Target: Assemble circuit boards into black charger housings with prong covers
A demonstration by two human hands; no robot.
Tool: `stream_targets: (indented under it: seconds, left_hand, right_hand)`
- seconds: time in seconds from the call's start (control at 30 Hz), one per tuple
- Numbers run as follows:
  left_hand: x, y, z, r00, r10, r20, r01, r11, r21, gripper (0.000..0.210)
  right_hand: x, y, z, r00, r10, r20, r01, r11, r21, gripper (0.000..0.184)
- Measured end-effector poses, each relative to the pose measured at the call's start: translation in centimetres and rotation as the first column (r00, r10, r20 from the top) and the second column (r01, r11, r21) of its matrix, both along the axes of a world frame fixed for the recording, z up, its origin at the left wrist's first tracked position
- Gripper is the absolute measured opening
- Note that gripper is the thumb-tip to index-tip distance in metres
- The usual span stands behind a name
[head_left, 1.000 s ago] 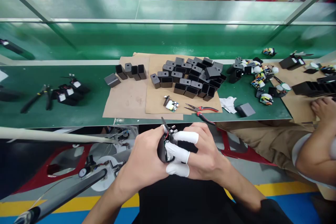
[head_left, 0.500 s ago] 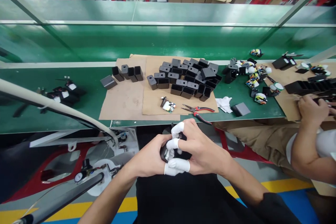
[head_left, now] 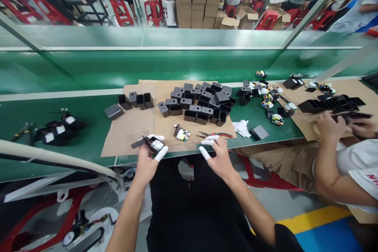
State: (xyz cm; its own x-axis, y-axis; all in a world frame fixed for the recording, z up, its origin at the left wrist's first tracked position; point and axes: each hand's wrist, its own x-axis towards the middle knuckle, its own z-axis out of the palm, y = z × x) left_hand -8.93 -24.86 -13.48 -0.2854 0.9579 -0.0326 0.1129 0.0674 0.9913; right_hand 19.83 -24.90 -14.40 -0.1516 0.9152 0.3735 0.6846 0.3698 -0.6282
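While my left hand point(head_left: 147, 166) grips a wired black casing point(head_left: 154, 145) left of mid-frame, my spread right hand point(head_left: 220, 160) seems poised for picking up the needle-nose pliers point(head_left: 225, 135), needing a firm pinch.

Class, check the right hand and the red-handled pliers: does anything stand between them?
Nothing visible does: the right hand partly overlaps the pliers in this view; whether they touch is unclear. The circuit board lies left of the pliers, out of the way.

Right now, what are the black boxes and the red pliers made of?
The black boxes look like matt hard plastic: crisp edges, thin walls. The pliers have slim, dull grey tips, probably metal; the smooth red grips could be plastic or rubber.
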Motion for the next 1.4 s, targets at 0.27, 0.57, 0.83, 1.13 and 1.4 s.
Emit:
stream_targets:
  seconds: [0.27,0.57,0.83,1.13,1.4]
  left_hand:
    - [-4.1,4.7,-2.5,0.99,0.122,-0.064,-0.121,0.992,0.029,0.073]
    - [-4.4,4.6,-2.7,0.979,0.198,0.052,-0.199,0.98,0.015,0.071]
    - [0.4,1.5,1.1,0.88,0.13,0.457,-0.158,0.987,0.024,0.075]
    - [5.7,-2.5,2.9,0.024,0.053,0.998,0.072,0.996,-0.055,0.059]
    - [5.0,-3.5,2.8,-0.117,0.032,0.993,0.004,0.999,-0.032,0.065]
  right_hand:
    - [-7.7,4.9,0.9,0.977,0.057,0.205,-0.038,0.995,-0.096,0.06]
    - [-7.8,6.3,0.1,0.991,0.068,0.118,-0.06,0.996,-0.068,0.042]
    - [-9.4,4.6,-0.2,0.992,0.092,-0.087,-0.086,0.994,0.068,0.035]
    - [-9.6,-0.1,4.9,0.893,0.229,-0.388,-0.128,0.954,0.27,0.031]
    - [-4.4,1.2,3.9,0.947,0.107,-0.302,-0.039,0.974,0.222,0.023]
